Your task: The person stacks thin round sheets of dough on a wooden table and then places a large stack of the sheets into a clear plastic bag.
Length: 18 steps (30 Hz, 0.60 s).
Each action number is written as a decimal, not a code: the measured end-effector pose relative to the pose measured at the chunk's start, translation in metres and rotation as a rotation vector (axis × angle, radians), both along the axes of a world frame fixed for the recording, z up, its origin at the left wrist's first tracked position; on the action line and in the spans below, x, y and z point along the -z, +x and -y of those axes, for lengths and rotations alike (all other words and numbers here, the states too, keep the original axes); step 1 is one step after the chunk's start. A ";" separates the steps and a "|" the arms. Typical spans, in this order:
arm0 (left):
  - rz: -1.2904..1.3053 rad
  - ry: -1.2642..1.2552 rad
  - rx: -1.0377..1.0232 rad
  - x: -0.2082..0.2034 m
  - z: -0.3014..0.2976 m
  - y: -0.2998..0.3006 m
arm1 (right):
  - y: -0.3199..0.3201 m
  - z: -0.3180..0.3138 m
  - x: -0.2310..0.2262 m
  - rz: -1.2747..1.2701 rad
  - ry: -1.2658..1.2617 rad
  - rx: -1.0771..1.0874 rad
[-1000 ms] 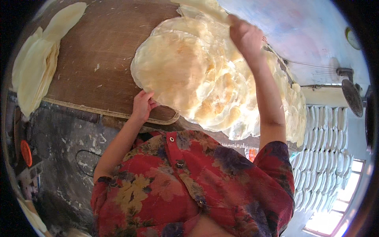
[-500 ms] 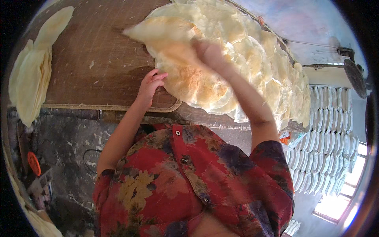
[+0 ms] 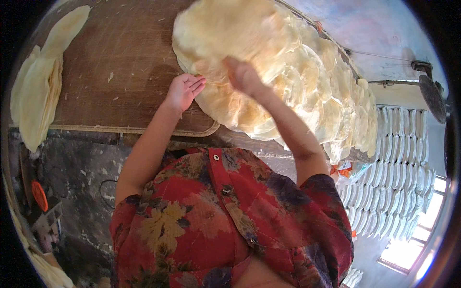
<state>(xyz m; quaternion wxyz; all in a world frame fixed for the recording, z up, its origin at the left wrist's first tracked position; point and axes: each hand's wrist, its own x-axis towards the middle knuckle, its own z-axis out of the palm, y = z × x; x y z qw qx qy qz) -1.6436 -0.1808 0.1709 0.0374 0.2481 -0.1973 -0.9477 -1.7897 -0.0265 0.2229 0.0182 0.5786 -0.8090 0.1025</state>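
Thin, round, pale flatbreads (image 3: pixel 249 103) lie overlapped in a wide heap along the table. Over the heap's far left part is a large flatbread (image 3: pixel 230 29), smeared by motion. My right hand (image 3: pixel 246 79) is at the near side of this sheet, its fingers blurred; whether they grip it I cannot make out. By the heap's left edge, my left hand (image 3: pixel 185 92) is open, palm partly up, fingers stretched toward the breads. Its fingertips are close to the bread edge, and it holds nothing.
The brown tabletop (image 3: pixel 125 72) carries small crumbs, and a stack of folded flatbreads (image 3: pixel 38 96) hangs over its left end. White filled bags (image 3: pixel 398 163) are piled at right, below a dark fan (image 3: pixel 432 98). An orange round object (image 3: pixel 40 196) is at lower left.
The large flatbread, bunched and slanting left before, now spreads flatter and farther away over the heap. My right hand has shifted slightly left and nearer; my left hand has turned more palm-up.
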 end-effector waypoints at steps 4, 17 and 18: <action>-0.007 0.024 0.034 0.004 0.004 -0.003 | 0.053 0.004 0.022 -0.001 -0.036 0.144; -0.152 0.015 -0.023 -0.007 0.005 -0.014 | 0.038 0.022 0.028 -0.096 -0.082 0.133; -0.271 0.236 -0.043 -0.005 0.007 -0.015 | 0.033 0.023 0.027 -0.077 -0.099 0.190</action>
